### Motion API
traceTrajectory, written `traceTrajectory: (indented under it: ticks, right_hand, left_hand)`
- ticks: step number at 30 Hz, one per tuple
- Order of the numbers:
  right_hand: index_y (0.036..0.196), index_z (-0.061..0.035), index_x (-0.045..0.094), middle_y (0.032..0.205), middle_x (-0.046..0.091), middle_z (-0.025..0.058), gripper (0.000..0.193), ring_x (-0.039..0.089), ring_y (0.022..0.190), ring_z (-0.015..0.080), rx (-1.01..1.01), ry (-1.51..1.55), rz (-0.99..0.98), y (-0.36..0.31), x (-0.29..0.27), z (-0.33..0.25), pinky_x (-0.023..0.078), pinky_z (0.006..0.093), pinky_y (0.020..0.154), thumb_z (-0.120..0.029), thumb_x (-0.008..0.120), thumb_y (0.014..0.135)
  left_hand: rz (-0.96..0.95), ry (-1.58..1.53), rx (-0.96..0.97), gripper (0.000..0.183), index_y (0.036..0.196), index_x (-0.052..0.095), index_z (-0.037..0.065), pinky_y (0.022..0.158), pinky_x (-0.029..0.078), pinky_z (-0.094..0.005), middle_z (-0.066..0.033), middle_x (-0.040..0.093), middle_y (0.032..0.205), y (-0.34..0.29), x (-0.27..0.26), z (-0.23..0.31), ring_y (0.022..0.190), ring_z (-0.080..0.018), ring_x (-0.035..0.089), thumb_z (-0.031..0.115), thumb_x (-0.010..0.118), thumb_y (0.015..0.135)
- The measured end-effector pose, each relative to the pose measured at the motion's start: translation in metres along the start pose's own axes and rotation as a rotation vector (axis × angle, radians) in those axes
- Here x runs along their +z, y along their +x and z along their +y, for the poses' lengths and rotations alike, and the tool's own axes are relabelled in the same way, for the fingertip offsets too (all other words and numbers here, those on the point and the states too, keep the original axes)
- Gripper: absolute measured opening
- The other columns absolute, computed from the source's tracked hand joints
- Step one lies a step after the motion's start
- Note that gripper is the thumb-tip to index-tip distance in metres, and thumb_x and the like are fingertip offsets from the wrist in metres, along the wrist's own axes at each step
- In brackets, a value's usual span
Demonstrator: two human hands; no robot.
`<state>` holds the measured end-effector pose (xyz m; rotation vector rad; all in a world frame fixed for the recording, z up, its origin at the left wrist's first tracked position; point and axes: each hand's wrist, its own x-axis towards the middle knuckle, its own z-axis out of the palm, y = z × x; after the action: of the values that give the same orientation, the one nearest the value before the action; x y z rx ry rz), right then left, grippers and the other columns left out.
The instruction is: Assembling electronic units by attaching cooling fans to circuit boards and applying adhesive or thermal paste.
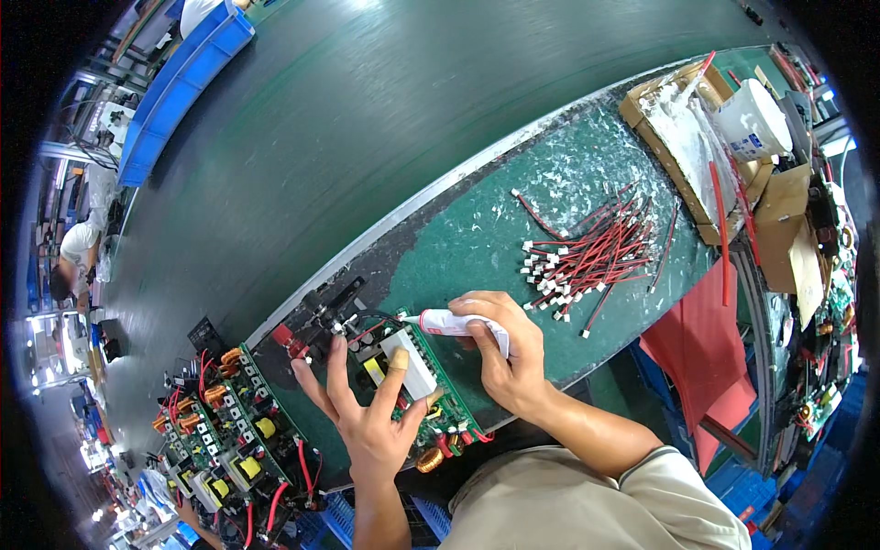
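My right hand (513, 353) is wrapped round a white squeeze tube (449, 323). Its nozzle points left, at the far corner of a green circuit board (434, 359). A long pale metal block, yellow-wrapped parts and a copper coil (429, 459) sit on that board. My left hand (374, 431) reaches over the board with its fingers spread, a tan wrap round one finger. Those fingertips rest on or just above the board and the black and red parts (316, 325) at its far left end; contact is hard to tell.
Red-and-black wires with white connectors (596, 252) lie in a pile to the right. Behind them stands a cardboard box (674, 137) with a white tub (753, 119). Several more boards (234, 412) are at the lower left. Across the green floor sits a blue bin (183, 92).
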<state>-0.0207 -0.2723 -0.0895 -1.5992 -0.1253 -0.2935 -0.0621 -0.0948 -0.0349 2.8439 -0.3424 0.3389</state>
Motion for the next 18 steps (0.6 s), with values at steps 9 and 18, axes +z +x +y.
traceTrajectory:
  ticks: [9, 18]
  right_hand:
    - [0.114, 0.0033, 0.063, 0.096, 0.063, 0.0082, 0.028, 0.058, 0.071, 0.0091, 0.270, 0.009, 0.139, 0.054, -0.060, -0.054, 0.047, 0.0243, 0.061, -0.019, 0.051, 0.101]
    - [0.123, 0.0088, 0.054, 0.098, 0.065, 0.0123, 0.043, 0.064, 0.086, 0.0167, 0.349, -0.049, 0.178, 0.145, -0.179, 0.021, 0.053, 0.0274, 0.073, -0.021, 0.063, 0.094]
  left_hand:
    - [0.148, 0.185, -0.129, 0.055, 0.111, 0.071, 0.025, 0.105, 0.017, -0.0677, -0.0074, 0.042, 0.146, 0.003, 0.001, 0.006, 0.138, -0.0441, 0.023, 0.047, 0.084, 0.063]
    - [0.363, 0.029, -0.227, 0.053, 0.122, 0.065, 0.017, 0.104, 0.026, -0.0681, -0.0134, 0.036, 0.147, 0.013, 0.008, 0.011, 0.138, -0.0445, 0.025, 0.028, 0.081, 0.073]
